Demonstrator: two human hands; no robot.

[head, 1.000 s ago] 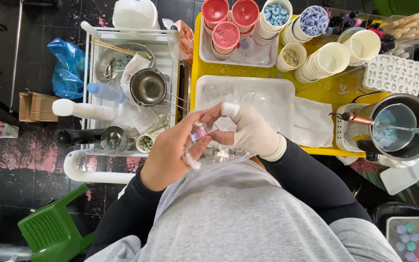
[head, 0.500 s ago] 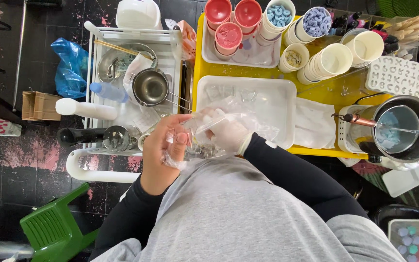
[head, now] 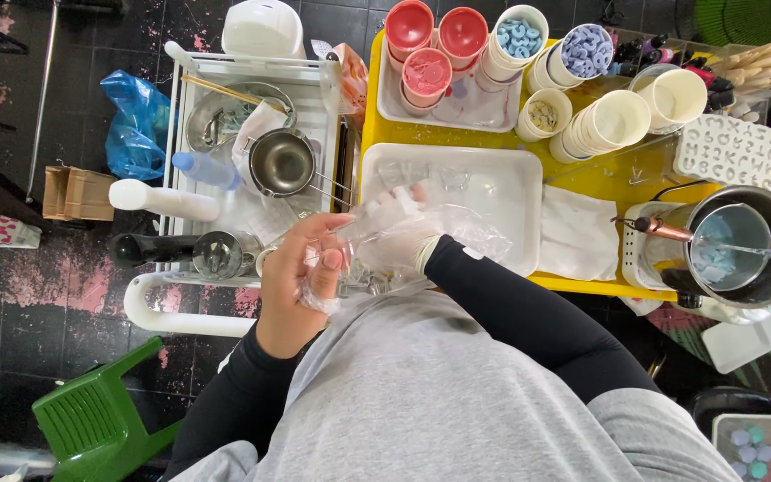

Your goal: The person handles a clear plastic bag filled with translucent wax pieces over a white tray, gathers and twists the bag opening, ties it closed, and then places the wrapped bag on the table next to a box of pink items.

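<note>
A: State the grip condition at each hand.

B: The left hand (head: 301, 281) is bare and pinches the cuff edge of a clear plastic glove (head: 403, 234) between thumb and fingers. The right hand (head: 394, 228) sits inside that glove, fingers spread and pointing toward the white tray (head: 515, 192). It grips nothing. The glove hangs loose and bunched just in front of the tray's near edge, above the grey shirt.

A: Recommended procedure for this step?

B: In my judgement: hold the cuff low and draw it toward the wrist evenly while the right fingers stay straight. The film is thin, so a sharp pull could tear it. Keep both hands clear of the tray rim.

A: List containers and markings relative to the white tray.

B: Beyond the tray: red cups (head: 439, 31) and white cups holding blue wax pieces (head: 521, 37) and lilac ones. Right of the tray: a folded white cloth (head: 577, 234), then a metal pot (head: 742, 245) with a pale blue inner vessel. Beyond the pot: a white letter mould (head: 729, 152). Left of the tray: a white rack with a steel pan (head: 283, 162), a blue-capped bottle (head: 205, 170) and a white bottle (head: 162, 199). Farther left: a cardboard box (head: 78, 194) and a blue bag (head: 140, 125). No label is legible.
</note>
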